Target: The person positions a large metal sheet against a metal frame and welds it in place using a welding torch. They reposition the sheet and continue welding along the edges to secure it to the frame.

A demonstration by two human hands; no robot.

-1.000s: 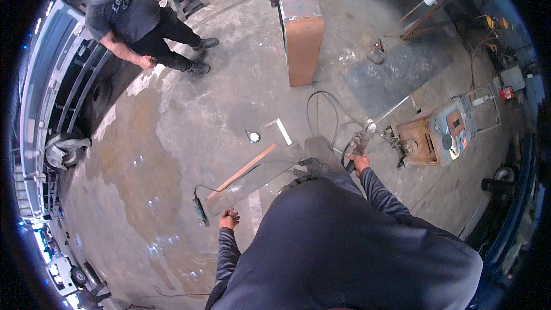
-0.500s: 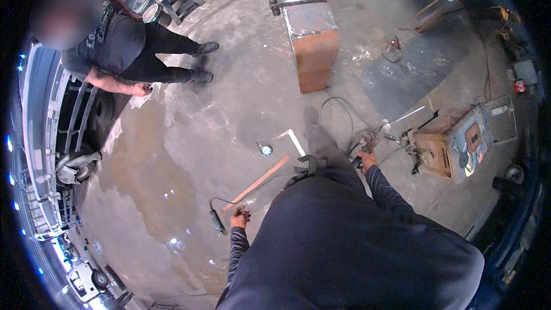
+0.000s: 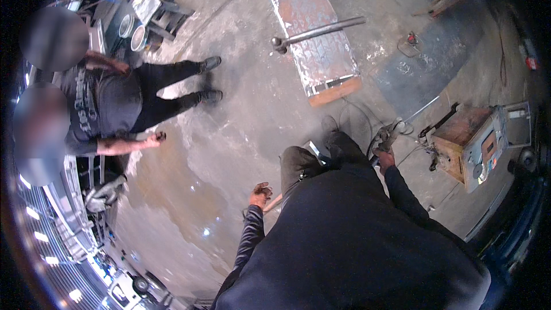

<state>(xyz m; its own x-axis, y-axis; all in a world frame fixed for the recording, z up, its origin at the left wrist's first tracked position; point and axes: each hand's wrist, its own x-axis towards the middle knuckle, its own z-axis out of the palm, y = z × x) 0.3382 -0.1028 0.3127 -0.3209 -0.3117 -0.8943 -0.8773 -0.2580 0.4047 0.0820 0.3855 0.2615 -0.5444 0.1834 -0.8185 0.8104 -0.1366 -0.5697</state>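
Right hand point(image 3: 385, 159): fingers clenched around a dark metal tool point(image 3: 389, 134), located left of the rusty box-shaped unit point(image 3: 464, 126). Left hand point(image 3: 260, 195): fingers released, loosely curled, near the knee point(image 3: 298, 163). A hammer point(image 3: 321, 33) lies across the rusted metal beam point(image 3: 310, 3); a co-worker point(image 3: 115, 102) stands at left.

Hammer point(image 3: 321, 31) across box point(image 3: 332, 60) ahead; 2 buckets point(image 3: 139, 39) left of box; cabinet point(image 3: 459, 132) right of tool point(image 3: 384, 138) in right hand point(image 3: 387, 159).
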